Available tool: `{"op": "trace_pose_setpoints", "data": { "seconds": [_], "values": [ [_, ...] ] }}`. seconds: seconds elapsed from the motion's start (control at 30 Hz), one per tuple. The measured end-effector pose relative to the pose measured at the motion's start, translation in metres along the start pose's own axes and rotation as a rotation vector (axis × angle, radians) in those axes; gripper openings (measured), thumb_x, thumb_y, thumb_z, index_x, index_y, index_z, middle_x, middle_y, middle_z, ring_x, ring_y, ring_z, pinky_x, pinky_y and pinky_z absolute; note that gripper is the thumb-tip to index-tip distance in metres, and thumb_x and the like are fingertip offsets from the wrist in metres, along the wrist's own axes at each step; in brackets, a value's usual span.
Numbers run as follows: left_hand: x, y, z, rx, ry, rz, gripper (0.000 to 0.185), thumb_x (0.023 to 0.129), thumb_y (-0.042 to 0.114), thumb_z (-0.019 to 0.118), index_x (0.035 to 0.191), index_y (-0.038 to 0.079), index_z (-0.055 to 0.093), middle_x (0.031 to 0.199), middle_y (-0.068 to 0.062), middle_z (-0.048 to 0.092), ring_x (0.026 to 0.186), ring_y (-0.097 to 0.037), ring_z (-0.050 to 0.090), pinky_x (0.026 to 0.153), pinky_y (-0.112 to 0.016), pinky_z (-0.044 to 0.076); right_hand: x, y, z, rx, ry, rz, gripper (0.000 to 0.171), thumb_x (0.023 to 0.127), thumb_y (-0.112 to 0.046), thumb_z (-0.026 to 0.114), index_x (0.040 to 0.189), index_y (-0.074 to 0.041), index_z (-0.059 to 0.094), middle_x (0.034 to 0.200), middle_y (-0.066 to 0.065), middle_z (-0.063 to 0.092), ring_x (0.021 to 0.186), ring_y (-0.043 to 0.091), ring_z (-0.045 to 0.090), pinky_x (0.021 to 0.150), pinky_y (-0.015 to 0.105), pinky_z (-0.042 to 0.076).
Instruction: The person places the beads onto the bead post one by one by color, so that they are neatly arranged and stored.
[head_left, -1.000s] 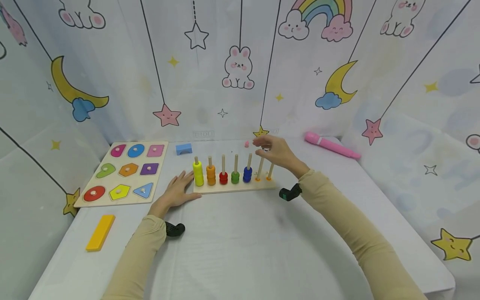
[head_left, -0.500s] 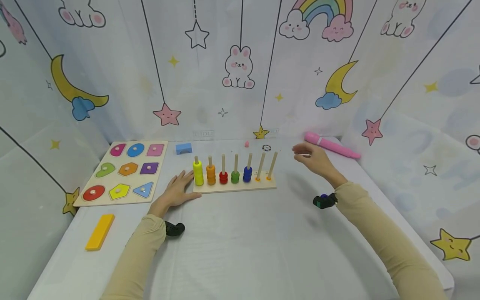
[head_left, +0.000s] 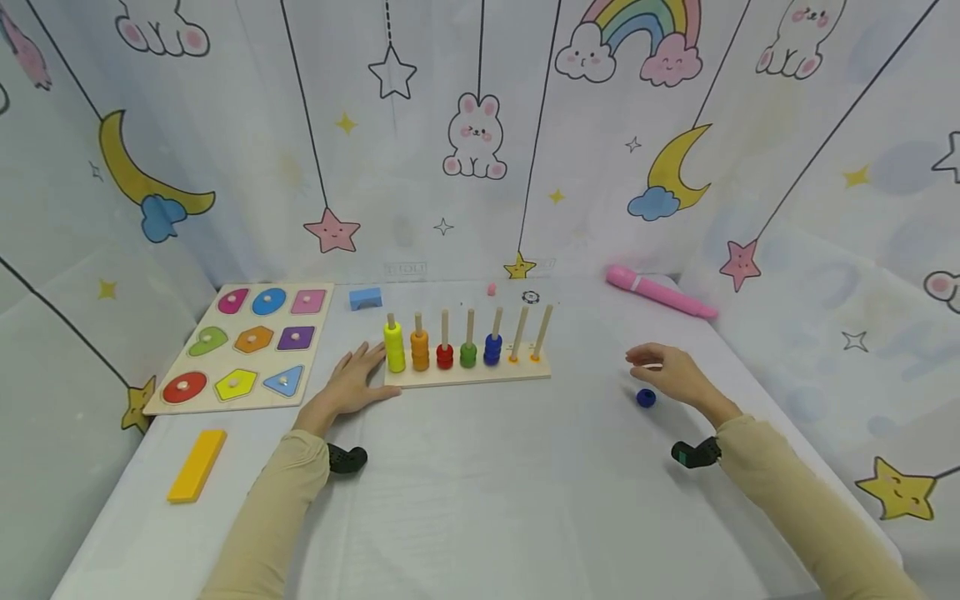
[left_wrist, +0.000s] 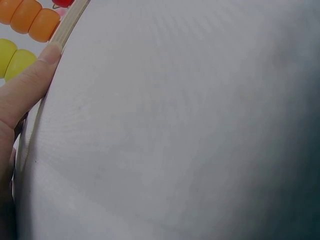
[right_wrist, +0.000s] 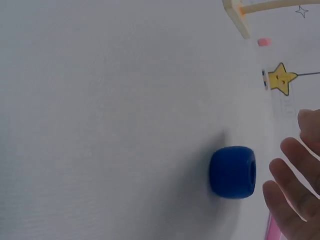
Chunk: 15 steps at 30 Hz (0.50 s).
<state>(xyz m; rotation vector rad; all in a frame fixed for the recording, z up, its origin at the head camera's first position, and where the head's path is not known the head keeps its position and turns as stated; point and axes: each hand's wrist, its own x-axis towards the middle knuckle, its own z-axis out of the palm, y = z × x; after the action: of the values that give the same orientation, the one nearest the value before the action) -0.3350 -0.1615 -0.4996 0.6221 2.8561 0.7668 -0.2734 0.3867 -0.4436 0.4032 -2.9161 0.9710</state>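
Observation:
A wooden peg board (head_left: 472, 380) carries upright pegs with stacked beads: yellow (head_left: 394, 348), orange (head_left: 420, 351), red (head_left: 445, 357), green (head_left: 468, 356) and blue (head_left: 492, 350). The two rightmost pegs (head_left: 542, 332) are bare. My left hand (head_left: 352, 383) rests at the board's left end with fingers spread; in the left wrist view its thumb (left_wrist: 37, 75) presses against the wooden edge. Out to the right, a loose blue bead (head_left: 646, 398) sits on the table. Just beyond it hovers my right hand (head_left: 675, 377), fingers loosely bent, nothing in them; the right wrist view shows its fingertips close beside the bead.
A shape puzzle board (head_left: 243, 350) with knobbed pieces lies at the left. Nearer is a yellow block (head_left: 197, 466); a blue block (head_left: 365, 298) lies behind. A pink pen-shaped thing (head_left: 660, 292) and a small pink piece (head_left: 491, 289) are near the back curtain.
My right hand has left the bare pegs and swung right and toward me, to the blue bead, which its arm hid earlier. The left hand has stayed at the board's end.

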Motion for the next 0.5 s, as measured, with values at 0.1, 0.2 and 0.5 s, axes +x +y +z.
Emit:
{"op": "trace_pose_setpoints", "data": {
  "seconds": [0.1, 0.2, 0.5],
  "values": [
    [0.0, 0.0, 0.0, 0.003, -0.004, -0.003, 0.088, 0.084, 0.049, 0.066, 0.149, 0.005, 0.026, 0.155, -0.015, 0.02, 0.142, -0.037, 0.003, 0.114, -0.052, -0.002, -0.01, 0.006, 0.003, 0.004, -0.03, 0.023, 0.034, 0.089, -0.013, 0.065, 0.119, 0.001, 0.059, 0.115, 0.018, 0.063, 0.107, 0.033, 0.059, 0.089, 0.048, 0.05],
    [0.001, -0.001, 0.0, 0.009, -0.011, -0.011, 0.088, 0.084, 0.05, 0.065, 0.149, 0.007, 0.025, 0.155, -0.013, 0.019, 0.142, -0.036, 0.002, 0.114, -0.051, -0.003, -0.017, 0.011, 0.006, 0.017, -0.061, 0.033, 0.036, 0.087, -0.012, 0.068, 0.119, 0.001, 0.059, 0.116, 0.018, 0.062, 0.107, 0.033, 0.058, 0.088, 0.046, 0.051],
    [0.001, -0.002, 0.001, 0.013, -0.008, -0.016, 0.089, 0.084, 0.051, 0.065, 0.15, 0.007, 0.025, 0.155, -0.012, 0.019, 0.143, -0.035, 0.002, 0.114, -0.051, -0.003, -0.026, 0.02, 0.012, -0.032, -0.041, -0.056, 0.031, 0.08, -0.001, 0.071, 0.11, 0.003, 0.064, 0.105, 0.014, 0.066, 0.098, 0.029, 0.06, 0.082, 0.036, 0.055]
  ]
}}
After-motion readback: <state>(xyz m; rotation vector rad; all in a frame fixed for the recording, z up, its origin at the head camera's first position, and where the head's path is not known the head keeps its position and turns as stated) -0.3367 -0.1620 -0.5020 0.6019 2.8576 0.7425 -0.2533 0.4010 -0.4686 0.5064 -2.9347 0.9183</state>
